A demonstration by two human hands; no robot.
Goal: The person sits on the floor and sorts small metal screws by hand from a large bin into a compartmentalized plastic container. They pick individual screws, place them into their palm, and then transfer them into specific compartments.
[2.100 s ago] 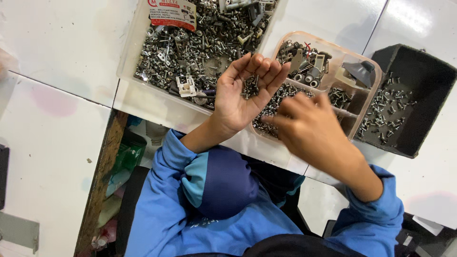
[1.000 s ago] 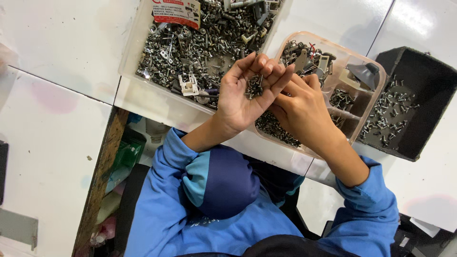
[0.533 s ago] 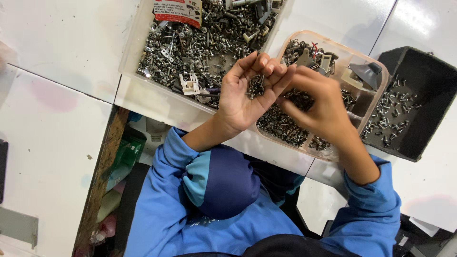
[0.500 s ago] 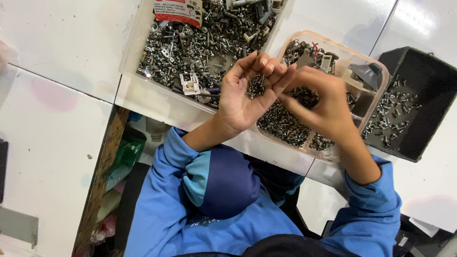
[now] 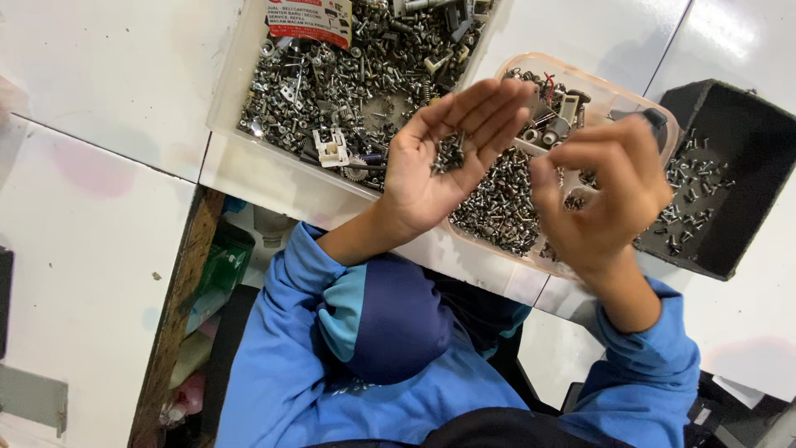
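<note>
My left hand is palm up and cupped, with a small heap of dark metal screws lying in it. It hovers over the seam between a large clear tray full of mixed screws and a smaller divided clear tray. My right hand hangs to the right of it, above the divided tray's right end and close to a black bin. Its fingers are curled in towards the thumb and blurred, so I cannot tell whether anything is pinched there.
The trays and bin rest on white tabletop panels. A white plastic part lies among the screws in the large tray, and a red-and-white label sits at its far edge. Below the table edge are green packets and my blue sleeves.
My right hand has pulled away from my left palm and moved right, towards the black bin. My left hand has opened flatter, showing the screws in it.
</note>
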